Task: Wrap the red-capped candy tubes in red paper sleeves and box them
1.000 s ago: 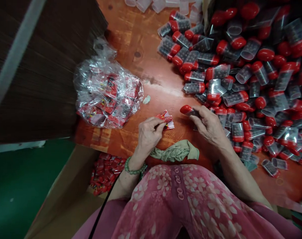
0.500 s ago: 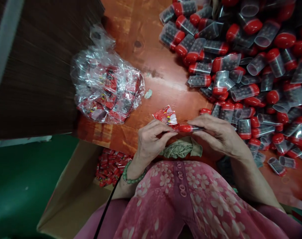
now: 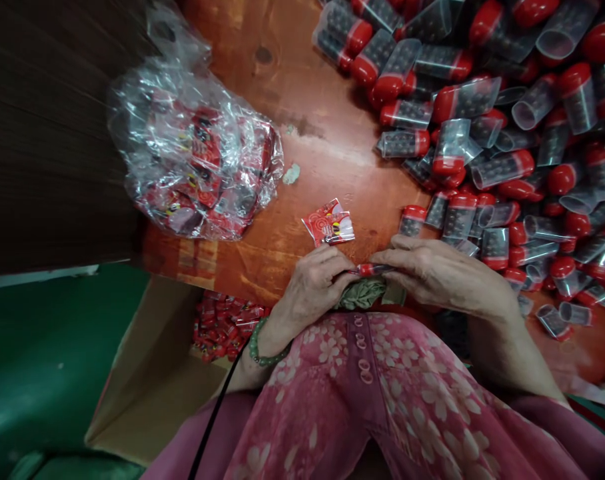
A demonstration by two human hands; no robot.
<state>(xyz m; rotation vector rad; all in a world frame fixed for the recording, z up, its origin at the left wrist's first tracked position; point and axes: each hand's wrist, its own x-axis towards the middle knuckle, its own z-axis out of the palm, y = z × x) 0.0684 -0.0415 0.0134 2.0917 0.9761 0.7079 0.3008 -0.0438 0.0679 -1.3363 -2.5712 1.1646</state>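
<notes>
My left hand (image 3: 315, 283) pinches a small red-and-white printed packet (image 3: 330, 227), which sticks up above its fingers. Held in my right hand (image 3: 440, 273) is a small clear vial with a red cap (image 3: 371, 269), its capped end pointing left and touching the left fingers. Both hands meet at the near edge of the orange wooden table (image 3: 302, 100), just above a crumpled green cloth (image 3: 362, 293). A big heap of red-capped clear vials (image 3: 482, 127) covers the table's right side, starting right beside my right hand.
A clear plastic bag of red packets (image 3: 195, 160) lies on the table's left. Below the edge, an open cardboard box (image 3: 152, 393) holds more red packets (image 3: 222, 327). A dark stack of sheets (image 3: 57, 133) rises at the left. Green floor (image 3: 37, 373) shows lower left.
My right hand took a red-capped vial from the heap and brought it left to meet my left hand. Both hands drew back toward the table's near edge, the packet still pinched.
</notes>
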